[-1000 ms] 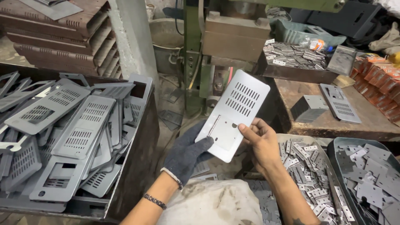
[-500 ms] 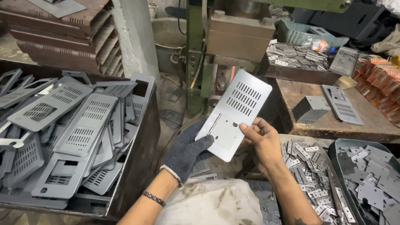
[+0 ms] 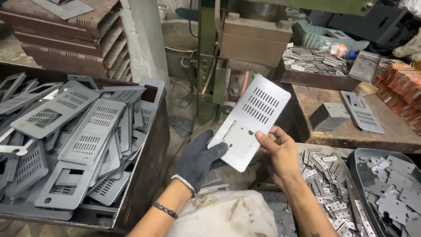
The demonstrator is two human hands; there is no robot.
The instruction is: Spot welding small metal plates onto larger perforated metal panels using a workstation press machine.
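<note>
Grey slotted sheet-metal plate sits tilted in mid-air before the green press, the gloved left hand cupped beneath, the bare right hand pinching its lower edge. It looks stiff, light, sharp-edged; plain margins seem safest.

The left hand wears a dark grey knitted work glove that covers the whole hand and all of its fingers. The glove ends at the wrist in a pale, whitish ribbed cuff. Further down the same bare forearm sits a dark beaded bracelet, a narrow band of small links. The right hand is ungloved, its fingers bare, and its forearm is bare too, with no sleeve showing. Near the lower edge a small dark mark, perhaps a tattoo, shows on the right forearm. A dusty, off-white cloth with grey smudges covers the lap.
</note>
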